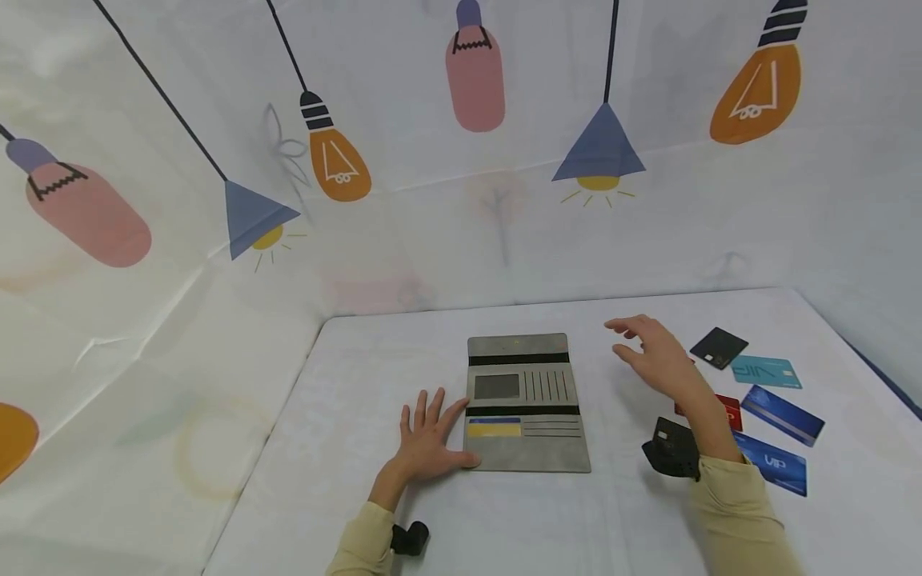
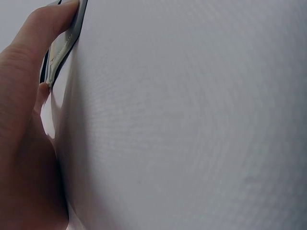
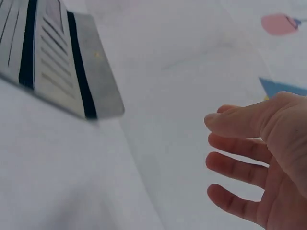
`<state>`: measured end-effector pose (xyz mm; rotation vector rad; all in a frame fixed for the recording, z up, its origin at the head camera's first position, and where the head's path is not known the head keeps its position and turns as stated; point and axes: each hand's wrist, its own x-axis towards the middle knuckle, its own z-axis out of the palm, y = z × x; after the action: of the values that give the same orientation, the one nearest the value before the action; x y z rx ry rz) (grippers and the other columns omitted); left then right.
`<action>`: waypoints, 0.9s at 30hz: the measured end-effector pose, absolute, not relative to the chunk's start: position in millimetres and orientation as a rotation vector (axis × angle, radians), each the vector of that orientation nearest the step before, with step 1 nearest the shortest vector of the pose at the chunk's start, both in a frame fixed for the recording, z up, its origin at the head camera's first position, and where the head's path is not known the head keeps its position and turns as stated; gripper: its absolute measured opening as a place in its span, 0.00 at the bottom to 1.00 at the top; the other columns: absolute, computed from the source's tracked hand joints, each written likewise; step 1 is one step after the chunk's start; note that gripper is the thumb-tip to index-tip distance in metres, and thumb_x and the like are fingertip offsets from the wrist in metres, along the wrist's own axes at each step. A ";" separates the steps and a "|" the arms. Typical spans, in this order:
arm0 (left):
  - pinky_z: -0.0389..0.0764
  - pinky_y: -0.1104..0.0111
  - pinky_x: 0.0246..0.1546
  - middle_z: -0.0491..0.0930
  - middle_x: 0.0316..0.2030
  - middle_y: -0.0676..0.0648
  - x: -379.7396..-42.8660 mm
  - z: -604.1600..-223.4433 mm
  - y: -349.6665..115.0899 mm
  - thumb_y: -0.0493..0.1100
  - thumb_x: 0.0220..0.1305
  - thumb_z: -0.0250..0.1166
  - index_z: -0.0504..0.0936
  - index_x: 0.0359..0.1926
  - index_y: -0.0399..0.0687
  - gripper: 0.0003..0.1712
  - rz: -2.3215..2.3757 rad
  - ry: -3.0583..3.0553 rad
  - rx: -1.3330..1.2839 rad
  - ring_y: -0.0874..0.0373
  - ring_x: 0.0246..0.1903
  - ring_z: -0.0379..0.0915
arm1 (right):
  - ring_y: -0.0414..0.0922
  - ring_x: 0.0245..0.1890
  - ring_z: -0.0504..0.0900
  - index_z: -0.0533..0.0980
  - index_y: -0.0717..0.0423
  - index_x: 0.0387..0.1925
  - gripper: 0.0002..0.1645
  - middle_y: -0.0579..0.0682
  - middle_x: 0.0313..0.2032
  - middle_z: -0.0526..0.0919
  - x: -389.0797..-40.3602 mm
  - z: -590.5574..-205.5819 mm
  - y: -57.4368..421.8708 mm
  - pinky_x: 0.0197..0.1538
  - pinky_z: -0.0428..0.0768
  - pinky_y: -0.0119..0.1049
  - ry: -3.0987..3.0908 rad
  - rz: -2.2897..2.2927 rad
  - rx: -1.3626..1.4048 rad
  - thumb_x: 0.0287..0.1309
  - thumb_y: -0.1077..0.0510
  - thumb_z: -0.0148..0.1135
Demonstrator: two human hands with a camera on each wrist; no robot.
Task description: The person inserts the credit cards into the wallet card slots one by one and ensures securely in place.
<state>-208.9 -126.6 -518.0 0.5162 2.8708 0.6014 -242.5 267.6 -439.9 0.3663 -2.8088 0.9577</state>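
Note:
A grey wallet (image 1: pixel 533 458) lies unfolded on the table, with black bands, line-like slots, a dark window and a blue-and-yellow panel. At its left edge, the left hand (image 1: pixel 428 446) rests with fingers spread, its thumb on the lower left corner and its index finger beside the edge. The left wrist view shows that thumb (image 2: pixel 53 21) against the wallet's rim. To the right of the wallet, the right hand (image 1: pixel 659 358) is raised over the table, fingers loosely bent and holding nothing. In the right wrist view its fingers are apart from the wallet (image 3: pixel 103 72).
Several cards lie at the right: a black card (image 1: pixel 719 347), a teal card (image 1: pixel 766 371), a striped blue card (image 1: pixel 783 415), a red card (image 1: pixel 731 412) and a blue VIP card (image 1: pixel 778 466). The right forearm partly covers some. A lamp-patterned sheet hangs behind the white table (image 1: pixel 374 344).

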 end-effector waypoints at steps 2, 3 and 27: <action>0.33 0.36 0.69 0.46 0.77 0.39 -209.1 -517.6 -126.2 0.70 0.50 0.69 0.60 0.75 0.60 0.54 0.584 2.870 0.505 0.36 0.76 0.30 | 0.63 0.55 0.72 0.69 0.63 0.64 0.26 0.66 0.56 0.74 -243.2 -443.7 278.1 0.56 0.73 0.64 -2.818 0.942 0.319 0.66 0.63 0.59; 0.33 0.36 0.69 0.46 0.77 0.39 -209.0 -517.4 -126.1 0.70 0.50 0.68 0.60 0.75 0.60 0.54 0.578 2.870 0.504 0.36 0.76 0.29 | 0.64 0.55 0.72 0.69 0.63 0.64 0.26 0.67 0.56 0.73 -243.1 -445.4 282.7 0.55 0.73 0.64 -2.825 0.939 0.295 0.66 0.62 0.59; 0.33 0.35 0.69 0.46 0.77 0.39 -207.2 -515.3 -126.5 0.70 0.50 0.68 0.60 0.75 0.60 0.53 0.588 2.867 0.512 0.35 0.76 0.30 | 0.79 0.60 0.55 0.59 0.71 0.66 0.44 0.81 0.60 0.60 -247.9 -491.3 335.0 0.56 0.57 0.80 -3.147 0.723 -0.036 0.57 0.52 0.67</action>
<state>-207.2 -126.5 -515.3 0.5117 2.8674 0.5877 -247.9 335.0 -491.3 -0.0356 -3.1474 0.7235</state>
